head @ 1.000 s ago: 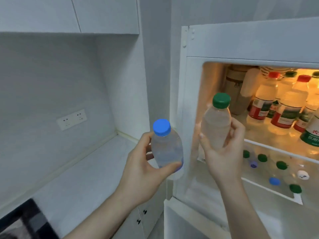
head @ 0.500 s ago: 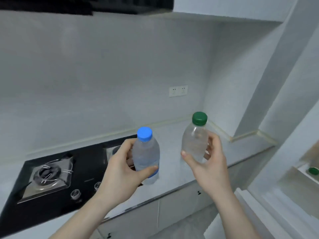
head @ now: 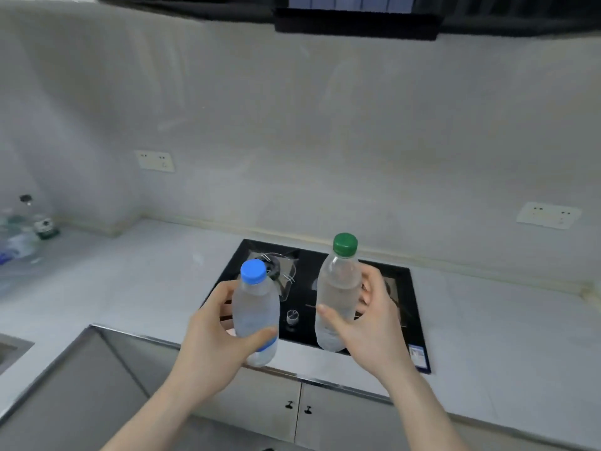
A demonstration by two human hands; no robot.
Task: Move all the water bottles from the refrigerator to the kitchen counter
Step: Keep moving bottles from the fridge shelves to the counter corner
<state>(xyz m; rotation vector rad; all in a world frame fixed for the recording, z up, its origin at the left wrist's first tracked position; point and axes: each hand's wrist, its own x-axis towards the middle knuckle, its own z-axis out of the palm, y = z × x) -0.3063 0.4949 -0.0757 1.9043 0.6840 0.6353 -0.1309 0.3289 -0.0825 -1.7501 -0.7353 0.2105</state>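
Countertop in pale grey runs the width of the view beneath a plain wall, with a black gas hob set into it and a cluster of bottles already standing at its far left end. Cabinet doors sit below the front edge. Two water bottles are held in the air above the hob, clear of any surface. The left hand is wrapped round the body of the blue-capped bottle, thumb across the lower front. The right hand is wrapped round the green-capped bottle, fingers behind, thumb in front. Both bottles appear full, so each should feel moderately heavy for its size. The thin clear plastic walls will likely flex under pressure and may be slippery if cold and damp. Grip at mid-body, as shown; set down base-first on bare counter, away from the burners.
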